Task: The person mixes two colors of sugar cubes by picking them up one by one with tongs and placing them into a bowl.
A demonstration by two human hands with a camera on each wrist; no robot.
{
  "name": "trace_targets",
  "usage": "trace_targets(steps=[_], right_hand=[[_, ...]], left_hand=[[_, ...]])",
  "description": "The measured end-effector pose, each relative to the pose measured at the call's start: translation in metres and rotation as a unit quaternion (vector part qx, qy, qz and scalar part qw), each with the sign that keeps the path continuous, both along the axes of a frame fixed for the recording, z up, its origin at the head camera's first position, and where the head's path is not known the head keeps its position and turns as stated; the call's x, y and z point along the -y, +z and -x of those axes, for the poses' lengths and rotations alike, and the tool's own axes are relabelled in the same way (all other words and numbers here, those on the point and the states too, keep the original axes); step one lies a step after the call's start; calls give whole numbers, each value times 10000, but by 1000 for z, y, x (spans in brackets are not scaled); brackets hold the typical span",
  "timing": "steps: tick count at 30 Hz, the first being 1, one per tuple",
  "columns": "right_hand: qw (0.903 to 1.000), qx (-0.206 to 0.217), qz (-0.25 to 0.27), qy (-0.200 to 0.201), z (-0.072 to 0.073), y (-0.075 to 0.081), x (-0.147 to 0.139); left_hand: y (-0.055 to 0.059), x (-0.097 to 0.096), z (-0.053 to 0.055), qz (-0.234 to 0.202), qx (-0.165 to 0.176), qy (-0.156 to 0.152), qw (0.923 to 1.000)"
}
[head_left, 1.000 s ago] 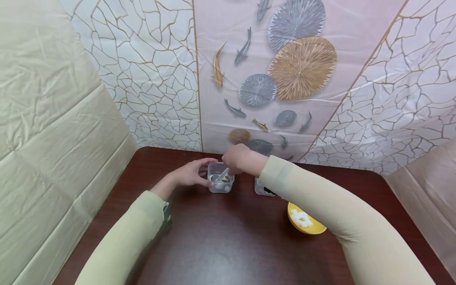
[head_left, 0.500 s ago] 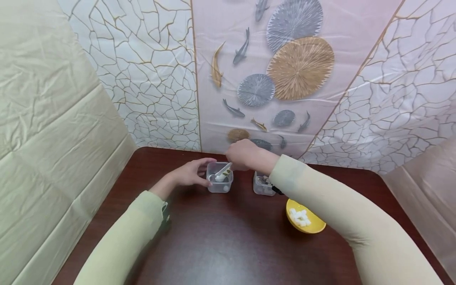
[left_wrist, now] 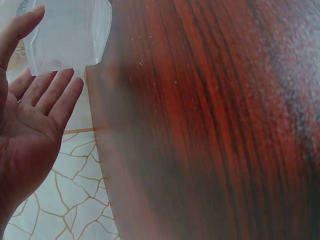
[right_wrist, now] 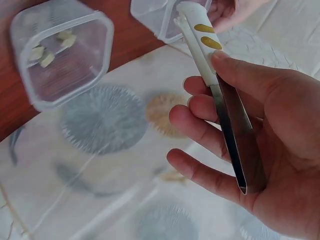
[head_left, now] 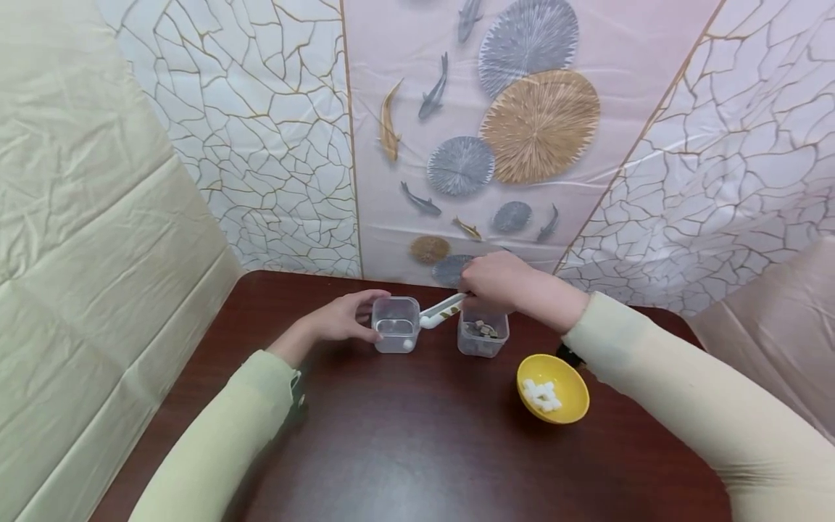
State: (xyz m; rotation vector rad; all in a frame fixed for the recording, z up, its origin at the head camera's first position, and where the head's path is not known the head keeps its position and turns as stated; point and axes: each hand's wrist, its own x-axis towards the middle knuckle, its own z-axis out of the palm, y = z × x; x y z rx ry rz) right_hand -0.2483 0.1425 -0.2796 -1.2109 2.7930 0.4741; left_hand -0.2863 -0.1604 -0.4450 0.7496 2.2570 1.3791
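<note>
My left hand (head_left: 339, 319) grips the left side of a clear plastic container (head_left: 394, 308), thumb at the near corner and fingers at the far one. A small white lump (head_left: 407, 344) shows in its near right corner. My right hand (head_left: 499, 283) holds tongs (head_left: 446, 312) with metal arms and white tips marked by gold ovals. Their tips point left, right by that container's right rim. In the right wrist view, the tongs' tips (right_wrist: 192, 10) lie close together with nothing seen between them. Below the right hand stands a second clear container (head_left: 478, 349), holding small tan and dark chunks (head_left: 481, 328).
A yellow bowl (head_left: 575, 395) with several white cubes (head_left: 541, 395) stands nearer, under the right forearm's side. The dark wood table (head_left: 391, 435) ends at a patterned cloth backdrop (head_left: 287, 181) behind the containers. A beige cloth (head_left: 98, 326) hangs along the left.
My right hand has moved right with the tongs, whose tips have come out of the left container. The second container and bowl show more fully. My left hand has stayed on its container.
</note>
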Motion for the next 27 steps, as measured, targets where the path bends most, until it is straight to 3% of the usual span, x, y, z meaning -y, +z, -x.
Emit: trace_targets(steps=[15, 21, 27], right_hand=[[9983, -103, 540, -173, -32, 6, -92], [9966, 140, 537, -615, -50, 2, -126], [9932, 293, 599, -955, -67, -12, -154]], left_hand=[[-2, 1, 2, 78, -53, 13, 10000], [-2, 1, 1, 28, -69, -26, 10000], [-1, 0, 1, 46, -87, -28, 9999]])
